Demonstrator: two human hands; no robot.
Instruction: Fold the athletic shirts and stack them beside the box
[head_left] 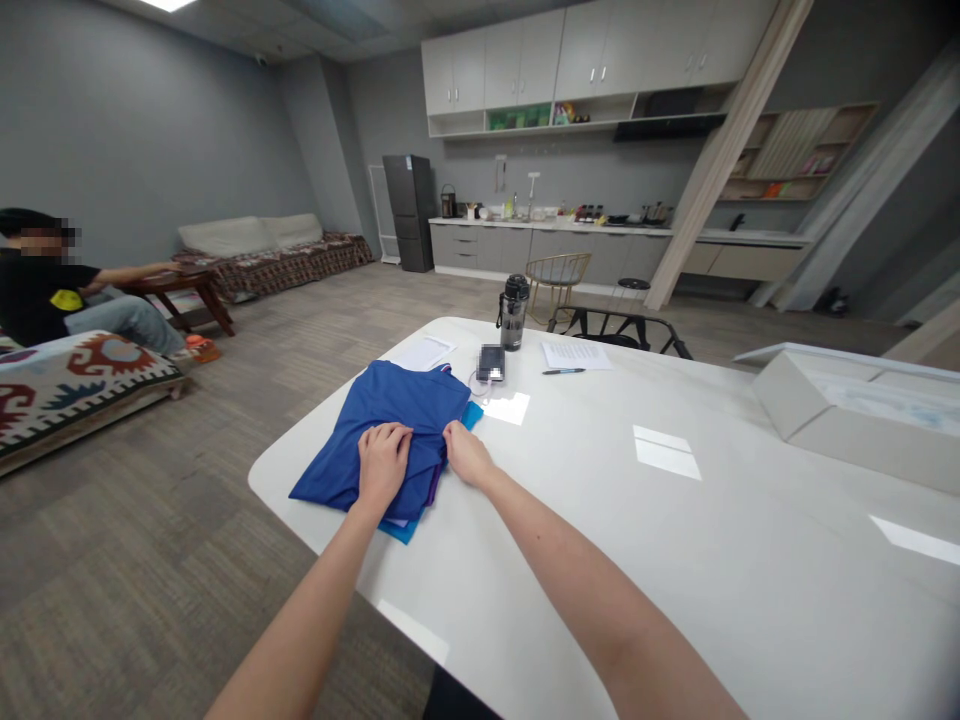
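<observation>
The right hand [466,456] grasps the blue cloth [375,405] at three o'clock. The left hand [384,462] lies on it — whether gripping, I can't tell.

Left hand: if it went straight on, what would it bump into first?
The left hand would first meet more of the blue cloth, then probably the white paper, though depth is unclear.

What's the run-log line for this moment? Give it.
left hand on blue cloth | right hand gripping its edge | bottle, pen on table

Gray walls [150,130], patterned sofa [289,262], dark fridge [409,212], white cabinets [517,65]
</observation>
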